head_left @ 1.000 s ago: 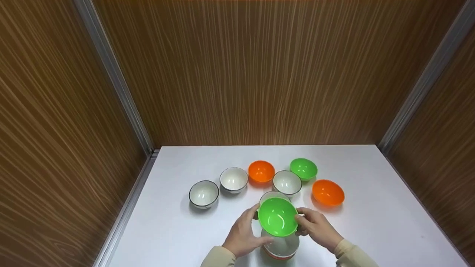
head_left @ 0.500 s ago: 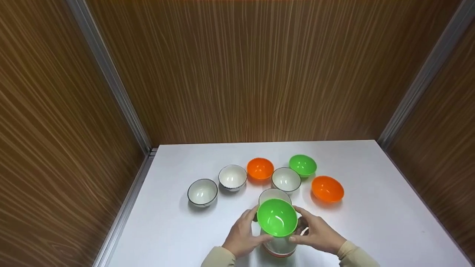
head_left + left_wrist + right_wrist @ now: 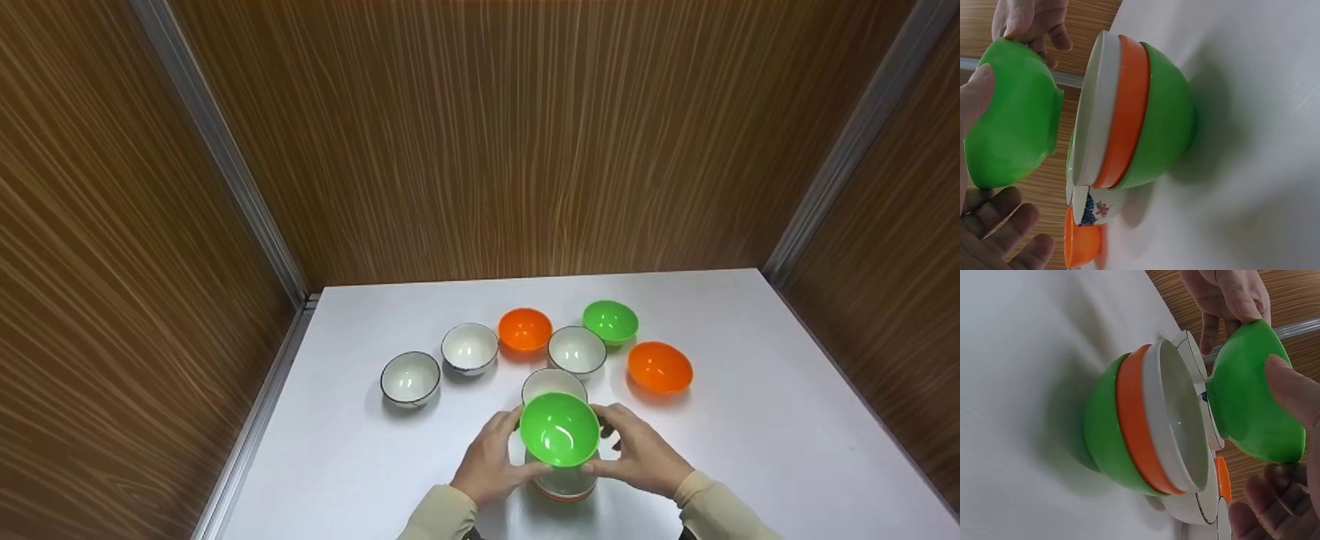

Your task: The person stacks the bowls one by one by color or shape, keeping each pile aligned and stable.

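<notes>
A green bowl (image 3: 559,430) is held up level between my two hands, above a nested stack of bowls. My left hand (image 3: 490,460) grips its left side, thumb near the front and fingers along the far side. On the other side my right hand (image 3: 637,454) holds it the same way. Below, the stack shows a white bowl (image 3: 1090,112) on top, an orange bowl (image 3: 1123,112) in the middle and a green bowl (image 3: 1165,118) at the bottom. In both wrist views a gap separates the held bowl from the stack.
Just behind the held bowl stands a white bowl with a dark rim (image 3: 553,381). Farther back are more white bowls (image 3: 410,377), two orange bowls (image 3: 660,367) and another green bowl (image 3: 610,322). Wood-patterned panels (image 3: 480,142) border the white table (image 3: 315,450).
My right hand has shifted its hold, its thumb going from the bowl's right rim to its near side. The green bowl stays above the stack. The head view has tilted slightly.
</notes>
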### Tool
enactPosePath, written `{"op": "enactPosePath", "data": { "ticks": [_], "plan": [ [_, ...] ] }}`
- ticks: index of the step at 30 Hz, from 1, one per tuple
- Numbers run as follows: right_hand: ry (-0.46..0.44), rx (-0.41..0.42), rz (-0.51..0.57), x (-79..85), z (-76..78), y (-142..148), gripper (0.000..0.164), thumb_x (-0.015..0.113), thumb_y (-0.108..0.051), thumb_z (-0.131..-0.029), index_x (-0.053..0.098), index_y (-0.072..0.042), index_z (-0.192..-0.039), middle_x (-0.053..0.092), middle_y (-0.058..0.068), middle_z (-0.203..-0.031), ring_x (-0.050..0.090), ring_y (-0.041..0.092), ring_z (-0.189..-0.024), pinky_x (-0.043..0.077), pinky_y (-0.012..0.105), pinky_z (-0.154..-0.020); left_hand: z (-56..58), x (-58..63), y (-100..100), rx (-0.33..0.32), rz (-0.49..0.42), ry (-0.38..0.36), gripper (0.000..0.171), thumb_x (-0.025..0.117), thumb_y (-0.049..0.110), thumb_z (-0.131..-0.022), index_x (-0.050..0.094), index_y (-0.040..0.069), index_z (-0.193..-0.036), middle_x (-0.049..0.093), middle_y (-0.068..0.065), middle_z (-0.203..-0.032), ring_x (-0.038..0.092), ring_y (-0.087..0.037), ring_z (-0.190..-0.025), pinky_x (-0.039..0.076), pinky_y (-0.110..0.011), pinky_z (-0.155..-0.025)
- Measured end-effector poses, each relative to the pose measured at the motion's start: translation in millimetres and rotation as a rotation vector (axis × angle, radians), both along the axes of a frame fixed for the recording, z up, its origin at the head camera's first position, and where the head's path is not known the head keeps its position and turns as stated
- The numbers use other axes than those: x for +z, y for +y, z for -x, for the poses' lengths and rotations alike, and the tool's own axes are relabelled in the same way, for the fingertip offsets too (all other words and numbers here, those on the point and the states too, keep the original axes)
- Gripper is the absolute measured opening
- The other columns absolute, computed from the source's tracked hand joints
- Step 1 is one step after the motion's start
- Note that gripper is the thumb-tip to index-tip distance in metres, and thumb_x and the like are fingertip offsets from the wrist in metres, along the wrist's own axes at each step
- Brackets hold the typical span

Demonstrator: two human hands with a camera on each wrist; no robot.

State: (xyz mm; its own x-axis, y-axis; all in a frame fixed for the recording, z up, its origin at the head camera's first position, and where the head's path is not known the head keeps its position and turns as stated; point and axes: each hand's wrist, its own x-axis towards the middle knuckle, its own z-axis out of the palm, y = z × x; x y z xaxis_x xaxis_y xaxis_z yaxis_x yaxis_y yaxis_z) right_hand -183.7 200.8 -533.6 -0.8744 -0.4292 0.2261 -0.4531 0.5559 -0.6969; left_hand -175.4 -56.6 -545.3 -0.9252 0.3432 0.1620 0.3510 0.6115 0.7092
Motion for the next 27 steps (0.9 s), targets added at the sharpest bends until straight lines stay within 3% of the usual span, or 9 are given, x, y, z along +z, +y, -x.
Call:
{"op": "enactPosePath", "data": {
  "ticks": [9, 19, 27],
  "plan": [
    [0.002, -0.045, -0.021, -11.7, -3.1, 3, 0.078, 0.084, -0.038, -0.059, 0.05, -0.021, -0.127, 0.047, -0.011, -0.112, 0.049, 0.013, -0.105, 0.044, 0.042, -0.091, -0.8, -13.6, 5, 0.016, 0.017, -0.035, 0.097, 0.069, 0.064, -0.063, 0.036, 0.013, -0.139, 0.041, 0.002, -0.126, 0.041, -0.016, -0.117, 0.036, -0.037, -0.101],
    [-0.02, -0.031, -0.05, -26.8, -9.6, 8, 0.079, 0.08, -0.049, -0.06, 0.05, -0.018, -0.126, 0.048, -0.01, -0.114, 0.05, 0.013, -0.106, 0.044, 0.04, -0.092, -8.1, -25.2, 9, 0.013, 0.0, -0.055, 0.097, 0.069, 0.065, -0.06, 0.036, 0.019, -0.14, 0.041, 0.005, -0.125, 0.042, -0.016, -0.116, 0.037, -0.038, -0.1],
    [-0.039, -0.031, -0.065, -28.9, -12.1, 5, 0.081, 0.079, -0.05, -0.059, 0.049, -0.018, -0.127, 0.047, -0.01, -0.115, 0.05, 0.014, -0.106, 0.044, 0.041, -0.092, -12.6, -31.4, 9, 0.024, 0.001, -0.039, 0.098, 0.068, 0.066, -0.061, 0.037, 0.014, -0.139, 0.042, 0.005, -0.125, 0.042, -0.016, -0.117, 0.036, -0.037, -0.1]
  ]
}}
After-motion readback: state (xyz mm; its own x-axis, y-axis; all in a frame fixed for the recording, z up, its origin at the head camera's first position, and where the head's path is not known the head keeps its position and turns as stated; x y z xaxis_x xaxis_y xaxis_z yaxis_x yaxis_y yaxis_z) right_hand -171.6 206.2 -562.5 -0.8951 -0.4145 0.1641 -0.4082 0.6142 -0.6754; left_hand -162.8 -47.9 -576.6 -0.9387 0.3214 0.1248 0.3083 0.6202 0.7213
